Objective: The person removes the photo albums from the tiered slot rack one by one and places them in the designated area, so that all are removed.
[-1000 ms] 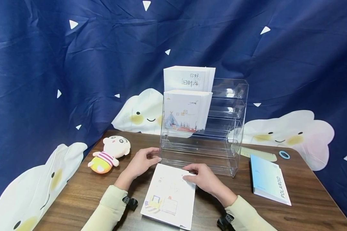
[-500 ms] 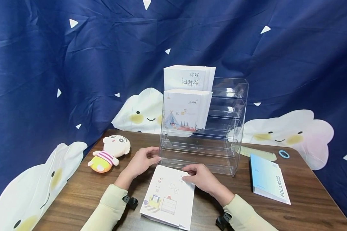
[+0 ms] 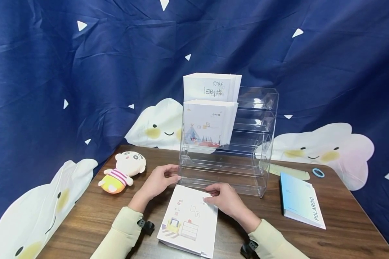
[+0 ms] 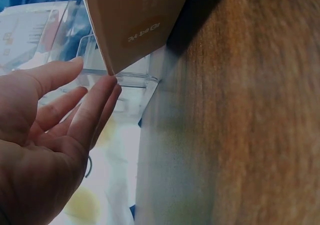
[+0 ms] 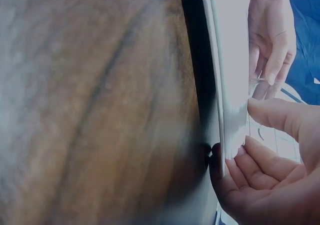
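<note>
A white book (image 3: 188, 219) with a drawn yellow chair and a drawer cabinet on its cover lies tilted at the table's front middle, its far end slightly raised. My right hand (image 3: 226, 201) pinches its far right edge, thumb on the cover and fingers beneath, as the right wrist view shows. Beside the lower left corner of a clear tiered rack (image 3: 227, 171) is my left hand (image 3: 159, 181). Its fingers are fairly straight, the thumb apart from them, and the fingertips reach the rack's side; the exact contact is unclear. The book's shaded underside (image 4: 142, 25) shows in the left wrist view.
White books (image 3: 202, 126) stand in the rack's upper left tiers. A plush doll (image 3: 123, 172) lies at the left. To the right are a blue POLAROID album (image 3: 301, 201), a pale comb (image 3: 290, 172) and a blue ring (image 3: 318, 173). A blue curtain (image 3: 194, 36) hangs behind.
Over the last second the white book and my right hand have shifted very slightly left, and glare on the cover has lessened. My left hand has stayed at the rack.
</note>
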A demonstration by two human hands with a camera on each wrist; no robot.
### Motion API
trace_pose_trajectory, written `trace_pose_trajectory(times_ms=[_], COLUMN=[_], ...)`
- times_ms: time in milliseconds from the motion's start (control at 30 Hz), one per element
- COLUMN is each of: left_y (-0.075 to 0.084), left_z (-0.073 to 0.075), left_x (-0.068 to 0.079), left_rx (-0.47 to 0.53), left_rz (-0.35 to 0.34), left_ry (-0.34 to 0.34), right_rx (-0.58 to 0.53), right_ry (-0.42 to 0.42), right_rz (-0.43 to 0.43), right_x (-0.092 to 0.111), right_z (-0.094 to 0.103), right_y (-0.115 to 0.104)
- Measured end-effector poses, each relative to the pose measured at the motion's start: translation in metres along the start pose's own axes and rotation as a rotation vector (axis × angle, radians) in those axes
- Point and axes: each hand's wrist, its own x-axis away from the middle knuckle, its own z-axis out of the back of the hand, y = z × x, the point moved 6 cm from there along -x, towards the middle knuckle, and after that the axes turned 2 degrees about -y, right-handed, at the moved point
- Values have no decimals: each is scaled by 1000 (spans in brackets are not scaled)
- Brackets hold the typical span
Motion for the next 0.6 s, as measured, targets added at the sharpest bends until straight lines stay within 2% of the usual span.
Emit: trace_pose_trajectory(times_ms=[400,600], left_y=[1,-1], left_z=[1,1], left_x=[-1,0], left_rx=[7,23], left_rz=[-10,1], left_ry=[3,-4], right_rx=[43,4], right_ry=[44,30], right_rz=[-2,18], right_x=[2,4], right_z=[1,1], right_y=[-6,-4])
